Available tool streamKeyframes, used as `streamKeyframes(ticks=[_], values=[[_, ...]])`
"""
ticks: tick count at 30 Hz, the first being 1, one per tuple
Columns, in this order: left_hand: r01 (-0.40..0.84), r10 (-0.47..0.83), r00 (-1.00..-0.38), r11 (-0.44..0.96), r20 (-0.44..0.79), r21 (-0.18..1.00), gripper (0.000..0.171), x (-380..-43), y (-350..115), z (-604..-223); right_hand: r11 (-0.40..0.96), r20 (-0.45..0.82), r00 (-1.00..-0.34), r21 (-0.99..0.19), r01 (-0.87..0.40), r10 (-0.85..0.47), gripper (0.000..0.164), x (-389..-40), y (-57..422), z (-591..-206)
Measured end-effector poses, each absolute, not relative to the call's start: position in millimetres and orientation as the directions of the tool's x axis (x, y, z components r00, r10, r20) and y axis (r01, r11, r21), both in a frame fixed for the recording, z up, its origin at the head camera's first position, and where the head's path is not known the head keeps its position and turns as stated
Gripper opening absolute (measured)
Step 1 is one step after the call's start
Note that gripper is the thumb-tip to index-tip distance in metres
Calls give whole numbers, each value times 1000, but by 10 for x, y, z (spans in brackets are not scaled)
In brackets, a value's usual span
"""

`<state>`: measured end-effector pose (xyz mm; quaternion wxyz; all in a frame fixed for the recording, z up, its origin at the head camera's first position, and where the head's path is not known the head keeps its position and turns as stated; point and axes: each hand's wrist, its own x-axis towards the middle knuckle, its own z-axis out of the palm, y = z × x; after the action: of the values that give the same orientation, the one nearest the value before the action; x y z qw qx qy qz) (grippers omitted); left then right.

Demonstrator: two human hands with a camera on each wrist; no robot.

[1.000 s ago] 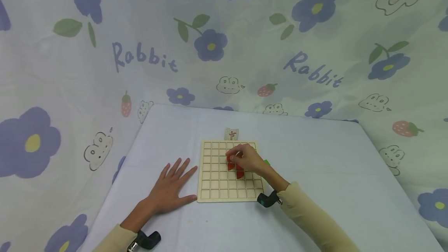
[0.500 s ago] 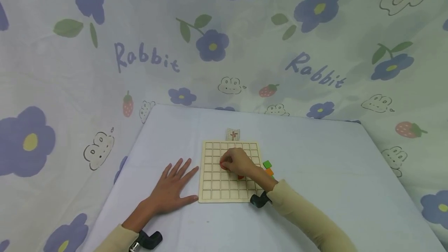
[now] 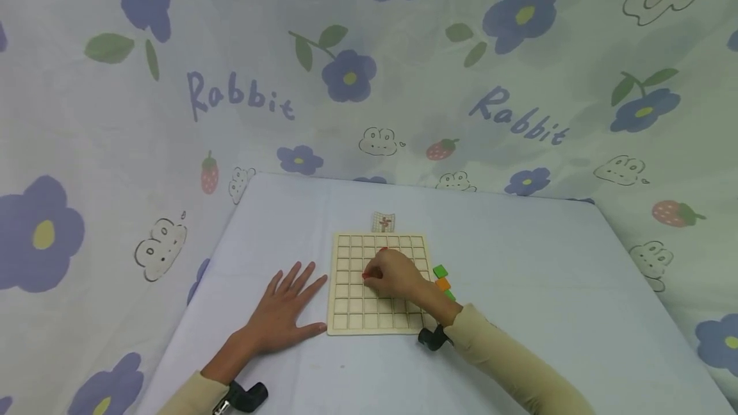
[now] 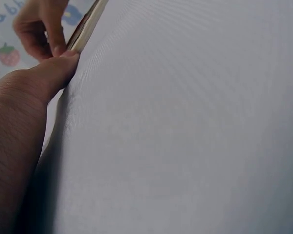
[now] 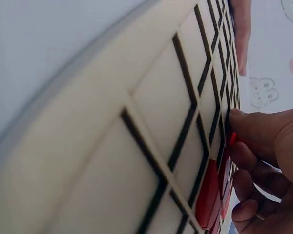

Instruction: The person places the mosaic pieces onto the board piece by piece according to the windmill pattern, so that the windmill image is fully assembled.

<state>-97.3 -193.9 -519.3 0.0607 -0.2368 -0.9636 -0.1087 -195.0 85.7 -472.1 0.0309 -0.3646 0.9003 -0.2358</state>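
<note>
My right hand [image 3: 394, 274] is over the wooden grid board [image 3: 347, 321] and pinches a small red piece [image 5: 233, 138] between thumb and fingertips at one of the grid cells. Another red piece [image 5: 208, 197] lies in a cell nearer the right wrist camera, and a bit of red [image 3: 383, 249] peeks out above the knuckles in the head view. The hand hides most of the other cells around it. My left hand [image 3: 279, 312] lies with fingers spread on the white cloth, its thumb tip [image 4: 68, 54] touching the board's near left corner.
Beside the board's right edge lie green [image 3: 441, 271] and orange [image 3: 442, 284] pieces, with another green one [image 3: 450, 296] partly behind the right wrist. A small card [image 3: 384, 221] with a red pinwheel pattern sits at the far edge. Patterned fabric [image 3: 426, 82] rises behind the white table.
My right hand has moved a little left and nearer over the board with the red piece. The green and orange pieces on the right have come into sight. My left hand has stayed put.
</note>
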Motion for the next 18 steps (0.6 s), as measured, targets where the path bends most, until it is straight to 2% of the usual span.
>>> streamKeyframes(ticks=[7,14,18], values=[[473,440,-877,860,193,189,90,-949,-1943,-5202,656,33,-715,-371,-657,-698,5,-1965,800,-4612],[471,442,-879,864,179,179,90,-953,-1952,-5197,739,-69,-811,-463,-489,-580,10,-2033,697,-4551],[470,444,-881,861,163,192,89,-946,-1945,-5178,724,-44,-814,-486,-489,-579,10,-2024,732,-4596]])
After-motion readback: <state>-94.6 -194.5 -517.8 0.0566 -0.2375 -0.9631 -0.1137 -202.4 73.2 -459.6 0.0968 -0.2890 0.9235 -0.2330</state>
